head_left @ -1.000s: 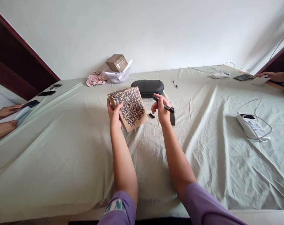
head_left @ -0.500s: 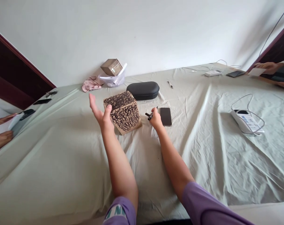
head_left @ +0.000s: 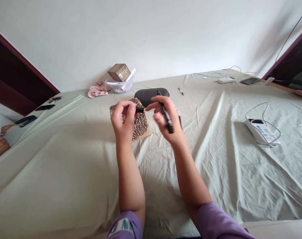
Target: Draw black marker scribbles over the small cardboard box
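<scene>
My left hand [head_left: 123,116] is closed in a pinch on a small black marker cap [head_left: 140,109], its end pointing right. Opposite it, my right hand [head_left: 172,116] grips a black marker [head_left: 167,117], slightly blurred, with its narrow tip upward. Behind my left hand rests a cardboard box [head_left: 141,131] covered in black looping scribbles, partly hidden by the fingers. A black oblong zip case [head_left: 147,94] lies just beyond both hands. Only the edge of a dark flat object [head_left: 180,122] shows past my right hand.
A plastic tub [head_left: 126,87] bearing a small carton [head_left: 119,72] stands by the wall, beside a pink cloth [head_left: 98,89]. A pen [head_left: 181,91] lies farther back. Right: a white device with a cable [head_left: 261,131]. Left: another person's hand [head_left: 0,147] at the edge.
My left hand has left the box's side and now pinches the cap. My right hand has lifted from beside the dark flat object, turning the marker upright. The hands are closer together.
</scene>
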A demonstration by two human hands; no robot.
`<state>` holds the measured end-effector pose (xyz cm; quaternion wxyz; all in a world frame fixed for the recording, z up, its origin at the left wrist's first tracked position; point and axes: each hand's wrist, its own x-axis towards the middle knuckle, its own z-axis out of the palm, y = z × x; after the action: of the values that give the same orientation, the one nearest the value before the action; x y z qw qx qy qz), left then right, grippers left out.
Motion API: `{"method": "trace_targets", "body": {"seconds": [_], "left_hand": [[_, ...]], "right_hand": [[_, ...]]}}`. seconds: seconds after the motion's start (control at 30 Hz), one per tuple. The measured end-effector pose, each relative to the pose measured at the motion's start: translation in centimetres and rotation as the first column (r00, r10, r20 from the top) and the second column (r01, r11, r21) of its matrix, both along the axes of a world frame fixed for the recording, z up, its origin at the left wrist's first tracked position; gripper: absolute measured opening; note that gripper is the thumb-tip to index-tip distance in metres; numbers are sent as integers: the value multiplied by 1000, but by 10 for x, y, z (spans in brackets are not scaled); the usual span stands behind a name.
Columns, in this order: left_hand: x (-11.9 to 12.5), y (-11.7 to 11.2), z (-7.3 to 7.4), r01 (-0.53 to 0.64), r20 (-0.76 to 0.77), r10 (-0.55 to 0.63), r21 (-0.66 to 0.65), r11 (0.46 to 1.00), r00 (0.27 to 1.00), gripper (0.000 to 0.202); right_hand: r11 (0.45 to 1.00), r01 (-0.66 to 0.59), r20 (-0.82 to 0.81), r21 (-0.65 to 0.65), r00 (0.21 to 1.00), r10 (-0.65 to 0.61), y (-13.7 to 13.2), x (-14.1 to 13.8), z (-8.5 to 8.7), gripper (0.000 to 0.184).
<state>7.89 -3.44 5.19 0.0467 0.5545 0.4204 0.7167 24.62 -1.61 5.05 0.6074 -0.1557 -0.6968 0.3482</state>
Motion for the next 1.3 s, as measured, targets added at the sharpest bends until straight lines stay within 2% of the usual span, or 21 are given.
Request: {"method": "trace_targets", "body": {"seconds": [0.07,0.17,0.23,0.37,0.6,0.87,1.03,1.17,1.23,1.3], "left_hand": [[-3,2,-1,-4,79,2,25,1000,997,46],[-6,2,0,16,126,-18,16,1000,992,49],[-5,1,1,33,133,-34,10,999,991,50],[2,-2,3,90,123,-89,-3,996,988,49],[3,-4,4,102,107,-106,40,994,989,45],[15,-9,9,179,-13,-181,-88,980,983,46],[20,-7,9,147,-82,-158,-133,980,984,51],[14,-3,4,132,-156,-163,-192,972,974,51],[1,-1,0,52,-215,-96,-199,979,972,52],[-21,2,-7,-99,-234,55,-177,979,971,53]], "right_hand": [[993,-64,-178,-96,983,47,1,1,3,41],[957,-204,-393,-209,913,109,3,2,8,23],[929,-279,-456,-243,878,145,1,0,11,17],[906,-319,-445,-278,879,173,-4,-4,14,16],[926,-255,-448,-278,887,111,-1,0,14,9],[907,-309,-403,-288,898,178,-2,-17,5,10],[891,-319,-423,-323,891,165,-2,-29,1,16],[876,-322,-418,-359,895,157,5,-23,2,26],[892,-236,-418,-385,906,59,13,-15,0,36],[899,-127,-407,-419,912,-61,24,-3,-5,42]]}}
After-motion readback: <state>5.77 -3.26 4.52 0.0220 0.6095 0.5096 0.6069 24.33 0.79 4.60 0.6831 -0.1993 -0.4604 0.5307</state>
